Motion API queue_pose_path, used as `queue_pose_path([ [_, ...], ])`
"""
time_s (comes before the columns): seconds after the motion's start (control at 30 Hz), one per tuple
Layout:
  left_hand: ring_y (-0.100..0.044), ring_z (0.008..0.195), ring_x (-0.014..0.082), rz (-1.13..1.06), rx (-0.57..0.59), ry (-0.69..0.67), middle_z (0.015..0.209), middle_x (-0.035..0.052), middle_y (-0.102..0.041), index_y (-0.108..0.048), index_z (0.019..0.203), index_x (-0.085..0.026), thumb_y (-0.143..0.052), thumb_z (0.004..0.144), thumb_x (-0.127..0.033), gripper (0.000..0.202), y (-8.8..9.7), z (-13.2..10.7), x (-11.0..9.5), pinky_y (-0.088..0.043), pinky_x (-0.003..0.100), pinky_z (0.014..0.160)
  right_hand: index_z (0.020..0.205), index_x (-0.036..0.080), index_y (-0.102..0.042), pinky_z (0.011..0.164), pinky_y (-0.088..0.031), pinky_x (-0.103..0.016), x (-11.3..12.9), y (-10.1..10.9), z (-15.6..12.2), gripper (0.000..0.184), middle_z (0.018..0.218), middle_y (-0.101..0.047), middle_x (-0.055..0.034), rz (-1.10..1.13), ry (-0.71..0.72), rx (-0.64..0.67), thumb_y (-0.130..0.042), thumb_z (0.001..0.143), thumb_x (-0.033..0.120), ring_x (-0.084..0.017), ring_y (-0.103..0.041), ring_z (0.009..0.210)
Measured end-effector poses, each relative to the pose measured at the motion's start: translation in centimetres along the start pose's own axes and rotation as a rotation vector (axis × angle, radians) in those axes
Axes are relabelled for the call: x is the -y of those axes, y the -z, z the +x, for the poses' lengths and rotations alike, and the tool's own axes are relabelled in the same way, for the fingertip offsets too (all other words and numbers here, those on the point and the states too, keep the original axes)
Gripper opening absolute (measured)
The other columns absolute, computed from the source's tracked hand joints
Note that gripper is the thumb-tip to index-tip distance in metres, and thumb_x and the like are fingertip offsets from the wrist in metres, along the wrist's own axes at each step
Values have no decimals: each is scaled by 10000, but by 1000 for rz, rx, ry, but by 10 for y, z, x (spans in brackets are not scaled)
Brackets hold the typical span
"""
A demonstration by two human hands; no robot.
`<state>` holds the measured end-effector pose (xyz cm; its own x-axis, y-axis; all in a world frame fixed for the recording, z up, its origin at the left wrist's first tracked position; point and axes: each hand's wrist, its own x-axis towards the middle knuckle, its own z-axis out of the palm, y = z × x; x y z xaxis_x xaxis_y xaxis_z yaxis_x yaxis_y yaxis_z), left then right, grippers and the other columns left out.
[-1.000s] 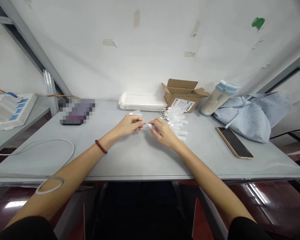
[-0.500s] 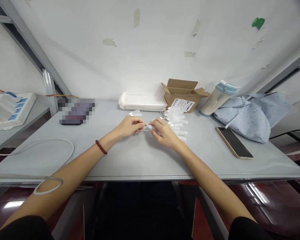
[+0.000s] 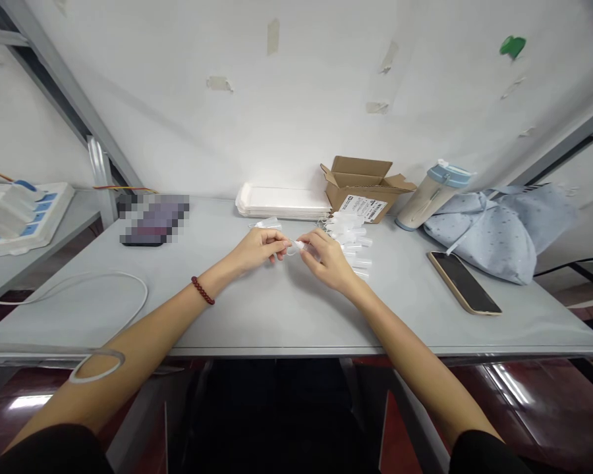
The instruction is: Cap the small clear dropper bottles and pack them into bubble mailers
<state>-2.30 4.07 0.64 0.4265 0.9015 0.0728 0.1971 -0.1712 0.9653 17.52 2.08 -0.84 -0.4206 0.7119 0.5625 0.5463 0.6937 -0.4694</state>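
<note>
Over the middle of the table, my left hand (image 3: 257,250) pinches a thin white loop between thumb and fingertips. Opposite it, my right hand (image 3: 329,261) grips a small translucent plastic tube with a white end (image 3: 300,245); its fingers hide most of it. The loop appears joined to that white end. Just behind my right hand lies a pile of similar clear tubes (image 3: 350,232) with white ends and thin loops. One more such tube (image 3: 269,224) lies by itself behind my left hand.
White flat trays (image 3: 284,199) lie stacked at the wall beside an open cardboard box (image 3: 358,187). To the right are a bottle (image 3: 432,194), a blue cloth bag (image 3: 484,230) and a phone (image 3: 464,283). A pixelated item (image 3: 155,220) and a white cable (image 3: 145,296) are left.
My right fingers have shifted slightly right on the tube, so its white end and the loop show more. Both hands keep their hold. The view has moved very slightly.
</note>
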Motion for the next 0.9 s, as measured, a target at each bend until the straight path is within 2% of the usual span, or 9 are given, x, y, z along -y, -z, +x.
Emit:
queue_pose_path([
  [0.17, -573, 626, 126, -139, 26, 68, 699, 25, -605, -655, 742, -137, -650, 762, -325, 189, 1, -1, -1, -454, 263, 575, 982, 169, -584, 711, -449, -330, 1, 0, 0, 158, 902, -564, -77, 8, -10, 32, -480, 864, 189, -196, -551, 793],
  [0.4, -556, 627, 126, -225, 18, 112, 688, 22, -577, -639, 717, -132, -646, 777, -319, 196, 0, -1, -2, -437, 260, 563, 994, 177, -577, 722, -446, -340, 4, 2, 0, 161, 921, -563, -81, 15, -15, 46, -481, 865, 188, -201, -546, 803],
  [0.9, -550, 629, 124, -228, 2, 114, 666, 17, -570, -634, 712, -135, -633, 796, -306, 190, 1, -1, -2, -428, 253, 568, 997, 177, -567, 720, -449, -334, 3, -1, -1, 155, 925, -563, -83, -2, -6, 37, -471, 875, 181, -200, -551, 803],
])
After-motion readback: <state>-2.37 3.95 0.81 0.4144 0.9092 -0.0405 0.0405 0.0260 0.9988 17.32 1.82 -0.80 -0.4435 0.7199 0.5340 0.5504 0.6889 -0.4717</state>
